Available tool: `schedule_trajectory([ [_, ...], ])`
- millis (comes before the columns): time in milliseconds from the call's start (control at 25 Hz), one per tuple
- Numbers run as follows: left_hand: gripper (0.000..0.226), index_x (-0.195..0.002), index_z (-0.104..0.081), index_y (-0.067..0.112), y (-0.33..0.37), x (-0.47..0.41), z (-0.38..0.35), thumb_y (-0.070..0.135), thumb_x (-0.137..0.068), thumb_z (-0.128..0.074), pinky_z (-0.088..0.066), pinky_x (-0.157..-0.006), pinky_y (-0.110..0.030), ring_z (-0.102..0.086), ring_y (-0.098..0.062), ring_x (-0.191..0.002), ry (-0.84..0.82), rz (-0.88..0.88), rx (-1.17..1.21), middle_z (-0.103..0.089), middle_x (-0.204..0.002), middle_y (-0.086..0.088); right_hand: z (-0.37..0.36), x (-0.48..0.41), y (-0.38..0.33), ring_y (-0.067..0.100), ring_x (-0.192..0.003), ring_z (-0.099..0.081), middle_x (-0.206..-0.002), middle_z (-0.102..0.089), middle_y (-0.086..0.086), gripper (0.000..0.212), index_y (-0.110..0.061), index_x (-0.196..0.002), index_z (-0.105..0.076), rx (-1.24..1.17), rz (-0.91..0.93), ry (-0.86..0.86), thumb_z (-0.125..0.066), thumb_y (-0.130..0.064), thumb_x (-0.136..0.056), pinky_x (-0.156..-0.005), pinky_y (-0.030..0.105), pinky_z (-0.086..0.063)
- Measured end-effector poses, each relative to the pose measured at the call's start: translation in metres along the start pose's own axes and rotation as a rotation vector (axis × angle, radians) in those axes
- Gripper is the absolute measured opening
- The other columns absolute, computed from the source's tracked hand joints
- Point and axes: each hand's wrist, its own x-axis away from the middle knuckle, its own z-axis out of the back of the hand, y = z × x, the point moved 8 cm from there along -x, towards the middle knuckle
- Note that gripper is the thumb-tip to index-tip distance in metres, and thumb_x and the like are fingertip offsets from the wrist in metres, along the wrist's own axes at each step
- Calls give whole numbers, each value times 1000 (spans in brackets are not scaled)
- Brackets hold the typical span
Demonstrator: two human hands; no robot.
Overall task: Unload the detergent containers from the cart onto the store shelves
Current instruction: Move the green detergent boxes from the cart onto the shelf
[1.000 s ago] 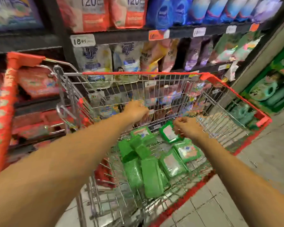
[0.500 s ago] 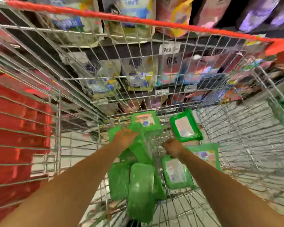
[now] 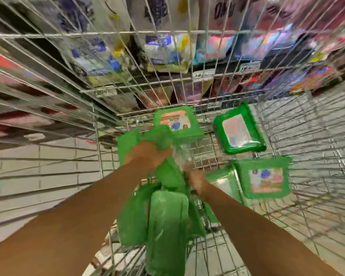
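Several green detergent containers lie at the bottom of the wire cart (image 3: pixel 48 108). My left hand (image 3: pixel 149 154) grips the top of one green container (image 3: pixel 169 172) in the middle of the pile. My right hand (image 3: pixel 195 178) reaches down beside that same container on its right; motion blur hides its fingers. Two more green containers (image 3: pixel 165 232) lie nearer to me under my forearms. Others rest further in: one with a label at the far end (image 3: pixel 177 124), one tilted on edge (image 3: pixel 239 130), one at the right (image 3: pixel 265 178).
Through the cart's far wire wall show store shelves (image 3: pixel 247 64) stocked with detergent pouches (image 3: pixel 163 50) and price tags. A tiled floor (image 3: pixel 38 166) is visible through the left and right wire sides. The cart walls stand close around both arms.
The view has dropped deeper into the cart. Both hands went from the cart's upper part down to the green containers, and my left hand has closed round one.
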Motion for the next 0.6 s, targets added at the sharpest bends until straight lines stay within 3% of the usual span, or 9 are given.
schedule_trajectory([
  [80, 59, -104, -68, 14, 2, 5, 1, 67, -83, -55, -47, -66, -28, -61, -23, -80, 10, 36, -7, -65, -92, -5, -10, 2, 2, 20, -97, -58, -131, -56, 13, 47, -1, -134, -50, -58, -30, -83, -46, -34, -99, -52, 10, -46],
  [120, 55, -103, -67, 13, 3, 6, 2, 63, -83, -58, -48, -68, -28, -58, -22, -79, 19, 37, 8, -63, -90, -4, -13, 5, 2, 23, -107, -59, -131, -56, 12, 48, -4, -132, -53, -99, -60, -121, -46, -38, -98, -52, 10, -46],
  [200, 48, -102, -63, 12, 5, 9, 6, 56, -82, -65, -49, -73, -28, -57, -22, -83, -1, 27, 70, -61, -90, -2, -12, 9, 2, 28, -116, -57, -136, -54, 12, 45, -5, -129, -54, -230, -55, -182, -44, -37, -99, -73, 22, -53],
  [280, 37, -97, -59, 19, 3, 13, 10, 47, -77, -74, -49, -73, -26, -60, -21, -85, -44, 16, 179, -62, -86, 0, -4, 16, 3, 33, -123, -53, -140, -51, 14, 48, -1, -131, -51, -257, -62, -169, -50, -34, -97, -100, 38, -47],
  [320, 36, -96, -60, 19, 2, 17, 11, 41, -74, -79, -51, -74, -26, -62, -20, -86, -73, 16, 273, -64, -88, 0, 5, 21, 3, 34, -123, -53, -138, -53, 17, 51, 1, -130, -52, -222, -58, -115, -56, -34, -94, -104, 42, -44],
  [360, 35, -95, -61, 18, 1, 23, 13, 32, -71, -82, -53, -76, -28, -65, -21, -86, -94, 27, 399, -67, -91, -2, 13, 28, -2, 33, -120, -56, -134, -56, 19, 50, 2, -128, -54, -220, -30, -79, -60, -32, -92, -103, 43, -45],
  [440, 33, -87, -56, 22, 5, 42, 22, 14, -70, -83, -54, -65, -30, -64, -17, -77, -132, 35, 639, -67, -88, -2, 26, 43, -19, 25, -98, -65, -124, -63, 18, 39, 1, -117, -58, -259, 56, -50, -66, -25, -89, -83, 33, -54],
  [520, 37, -81, -50, 22, 6, 61, 37, 3, -71, -80, -50, -50, -25, -63, -11, -65, -142, 24, 810, -65, -83, 1, 39, 68, -42, 13, -79, -62, -113, -65, 12, 27, -5, -103, -57, -222, 128, -17, -70, -21, -86, -60, 20, -50],
  [600, 32, -89, -55, 16, 7, 81, 57, 1, -72, -79, -50, -47, -23, -67, -12, -65, -144, 2, 894, -67, -87, -4, 54, 96, -67, 10, -75, -60, -100, -65, 4, 23, -12, -91, -55, -212, 222, 31, -75, -19, -82, -56, 16, -46],
])
